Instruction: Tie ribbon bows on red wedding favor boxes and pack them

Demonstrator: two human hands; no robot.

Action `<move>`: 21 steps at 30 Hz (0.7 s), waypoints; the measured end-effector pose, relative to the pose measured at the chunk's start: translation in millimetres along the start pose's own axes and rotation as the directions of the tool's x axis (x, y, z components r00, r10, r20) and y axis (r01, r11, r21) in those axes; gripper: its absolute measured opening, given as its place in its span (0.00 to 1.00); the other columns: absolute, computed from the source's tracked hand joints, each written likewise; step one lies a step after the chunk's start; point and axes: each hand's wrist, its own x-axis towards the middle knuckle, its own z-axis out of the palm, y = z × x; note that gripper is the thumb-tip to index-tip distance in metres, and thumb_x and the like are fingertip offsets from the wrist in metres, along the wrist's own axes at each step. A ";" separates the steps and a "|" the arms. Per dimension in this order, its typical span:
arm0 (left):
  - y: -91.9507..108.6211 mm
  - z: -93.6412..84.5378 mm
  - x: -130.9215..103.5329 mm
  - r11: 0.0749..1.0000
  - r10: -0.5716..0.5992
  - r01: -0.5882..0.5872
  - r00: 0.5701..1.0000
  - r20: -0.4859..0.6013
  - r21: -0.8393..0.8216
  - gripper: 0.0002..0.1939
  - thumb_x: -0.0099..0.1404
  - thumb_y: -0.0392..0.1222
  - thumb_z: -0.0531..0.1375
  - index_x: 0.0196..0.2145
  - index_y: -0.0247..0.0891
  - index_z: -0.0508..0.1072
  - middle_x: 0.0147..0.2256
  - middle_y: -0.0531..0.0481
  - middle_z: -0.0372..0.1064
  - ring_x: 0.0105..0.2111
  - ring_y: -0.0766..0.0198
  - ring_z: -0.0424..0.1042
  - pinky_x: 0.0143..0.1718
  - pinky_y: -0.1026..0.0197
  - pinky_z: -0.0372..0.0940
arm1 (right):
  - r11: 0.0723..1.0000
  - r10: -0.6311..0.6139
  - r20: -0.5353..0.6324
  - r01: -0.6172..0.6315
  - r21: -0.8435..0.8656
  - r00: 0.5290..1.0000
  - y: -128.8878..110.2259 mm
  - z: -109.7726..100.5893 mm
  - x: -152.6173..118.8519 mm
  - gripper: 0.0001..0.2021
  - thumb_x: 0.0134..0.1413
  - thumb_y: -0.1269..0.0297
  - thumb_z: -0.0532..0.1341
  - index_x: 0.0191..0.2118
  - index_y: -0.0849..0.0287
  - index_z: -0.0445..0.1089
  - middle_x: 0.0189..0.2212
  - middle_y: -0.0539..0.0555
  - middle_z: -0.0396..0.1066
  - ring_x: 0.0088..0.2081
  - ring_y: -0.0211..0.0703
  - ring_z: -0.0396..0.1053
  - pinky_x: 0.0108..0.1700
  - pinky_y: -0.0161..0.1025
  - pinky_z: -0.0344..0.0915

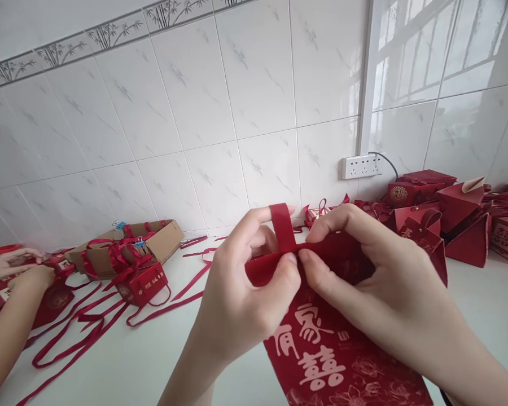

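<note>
Red bag point(338, 352) and the two hands working its upper edge; positions are given relative to the cardboard box point(167, 241). The bag is held to the right of the box and nearer the viewer, tilted, its lower end cut off by the frame. The left hand point(248, 276) pinches the edge with its thumb, its index finger through a loop of flat red band point(283, 225). The right hand point(376, 276) appears to pinch the same edge just beside the left thumb; the contact behind the edge is hidden.

Likely faults: the band may twist or slide off centre if the index finger pulls it unevenly. The edge may crease, should both thumbs press hard at one spot, for the wall looks thin. If either pinch loosens, the joint between band and edge could shift. Loose ribbons point(88, 327), in front of the box, might snag should the bag swing leftward.

Appearance: deep red; large pale characters, a double-happiness sign among them, run down the face. Fine pale flower outlines fill the lower right, and shadow darkens the part below the right fingers.
</note>
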 end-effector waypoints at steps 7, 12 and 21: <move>1.5 0.5 -1.3 0.999 0.030 -0.030 0.999 -0.014 0.027 0.17 0.58 0.31 0.59 0.46 0.41 0.68 0.34 0.51 0.75 0.33 0.63 0.74 0.32 0.64 0.69 | 1.000 0.007 -0.021 -0.006 0.020 1.000 -1.9 -2.2 -2.1 0.03 0.53 0.70 0.59 0.31 0.55 0.63 0.24 0.47 0.70 0.21 0.33 0.67 0.18 0.28 0.62; 6.0 -1.0 0.1 0.995 0.012 -0.010 1.000 -0.021 0.102 0.14 0.59 0.33 0.59 0.44 0.42 0.69 0.30 0.53 0.74 0.30 0.64 0.73 0.32 0.64 0.69 | 1.000 0.030 -0.002 -0.030 0.008 1.000 -1.2 -1.5 -1.3 0.03 0.53 0.69 0.59 0.31 0.55 0.63 0.24 0.47 0.70 0.21 0.34 0.67 0.18 0.29 0.62; 2.6 6.4 -1.1 0.999 0.025 -0.023 0.998 -0.063 0.021 0.14 0.59 0.32 0.58 0.43 0.41 0.68 0.29 0.53 0.74 0.26 0.66 0.72 0.27 0.66 0.67 | 0.999 0.028 -0.003 -0.028 0.017 1.000 -0.8 -2.8 -0.9 0.03 0.52 0.68 0.60 0.31 0.55 0.64 0.24 0.48 0.71 0.22 0.35 0.68 0.19 0.30 0.62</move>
